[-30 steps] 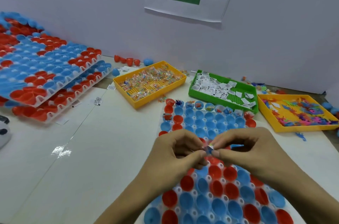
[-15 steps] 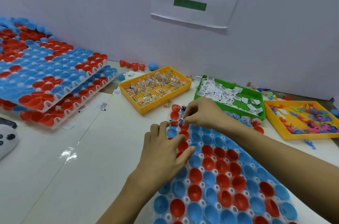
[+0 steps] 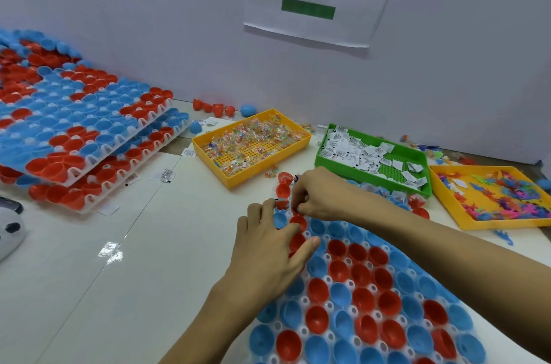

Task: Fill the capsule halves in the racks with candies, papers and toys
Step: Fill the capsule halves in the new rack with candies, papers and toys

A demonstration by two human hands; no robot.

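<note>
Resting flat, fingers spread: left hand (image 3: 269, 247) on near rack (image 3: 351, 301). Right hand (image 3: 320, 195), pinched, contents unclear, over rack's far-left corner. Three trays beyond rack: candies (image 3: 253, 141), papers (image 3: 368, 152), toys (image 3: 495, 193). Unchanged since half-second earlier.

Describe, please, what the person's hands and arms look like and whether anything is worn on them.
Both are bare: the left hand and right hand show no gloves, rings or watch, and both forearms are uncovered to the frame's edge, with no sleeve in view. No markings or bandages show. Nails look short and unpainted where visible.
</note>
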